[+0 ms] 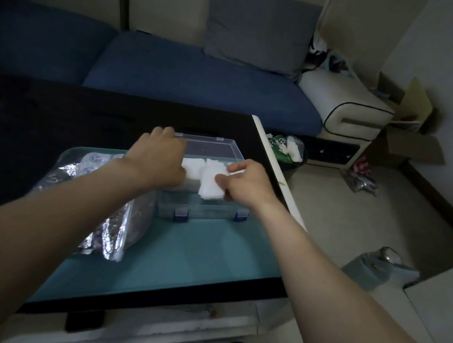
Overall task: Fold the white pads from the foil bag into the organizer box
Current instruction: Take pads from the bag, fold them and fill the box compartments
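The white pads [209,179] are lying in the organizer box [202,211] between both hands' fingers, the foil bag [113,231] sitting left of them on the mat [194,253].

There is one view, worn on my head, looking forward and steeply down over my forearms. It sits close above the counter [194,253], so my left hand [160,159] and right hand [247,182] fall mid-frame. The wide angle bends the edges and takes in the sofa [202,82] beyond and the floor [357,217] on my right.
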{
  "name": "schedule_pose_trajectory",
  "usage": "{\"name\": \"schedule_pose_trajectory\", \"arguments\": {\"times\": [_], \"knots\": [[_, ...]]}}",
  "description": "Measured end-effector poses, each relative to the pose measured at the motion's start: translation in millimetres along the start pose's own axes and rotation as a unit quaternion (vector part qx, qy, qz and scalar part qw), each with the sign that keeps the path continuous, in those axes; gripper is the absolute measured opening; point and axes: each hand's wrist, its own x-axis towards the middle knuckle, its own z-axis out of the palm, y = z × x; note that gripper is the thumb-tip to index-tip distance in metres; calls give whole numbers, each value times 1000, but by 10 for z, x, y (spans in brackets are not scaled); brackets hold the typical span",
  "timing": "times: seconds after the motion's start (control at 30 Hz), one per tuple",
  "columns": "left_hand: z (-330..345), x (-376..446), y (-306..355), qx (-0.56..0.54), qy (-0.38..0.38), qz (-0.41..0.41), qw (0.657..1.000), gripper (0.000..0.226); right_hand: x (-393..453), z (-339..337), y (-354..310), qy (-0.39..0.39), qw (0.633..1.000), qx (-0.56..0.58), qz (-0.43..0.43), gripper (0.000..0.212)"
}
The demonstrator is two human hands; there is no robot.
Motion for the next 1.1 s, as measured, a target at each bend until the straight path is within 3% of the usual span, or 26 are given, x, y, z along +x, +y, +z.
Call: {"name": "schedule_pose_trajectory", "arguments": {"times": [0.1, 0.27, 0.43, 0.53, 0.6, 0.73, 0.93, 1.1], "knots": [[-15, -144, -93, -25, -67, -67, 995, 53, -74, 293, -110, -18, 999, -35, -13, 26], [118, -182, -156, -69, -107, -94, 987, 19, -130, 578, -215, -59, 988, -141, -16, 8], [235, -134, -236, -108, -138, -97, 980, 24, -48, 684, -269, -73, 973, -218, 13, 12], [248, -107, -290, -127, -133, -102, 978, 17, -63, 647, -301, -41, 957, -286, -21, 36], [224, -104, -330, -126, -110, -108, 980, 15, -88, 639, -316, -26, 942, -332, -37, 41], [203, -167, -331, -108, -92, -106, 984, 26, -103, 686, -333, -33, 951, -308, -20, 31], [202, -270, -287, -78, -138, -95, 983, 25, -130, 755, -337, -83, 957, -275, 30, 16], [174, -286, -250, -182, -207, -147, 950, 23, -132, 718, -399, -135, 952, -271, 52, 20]]}}
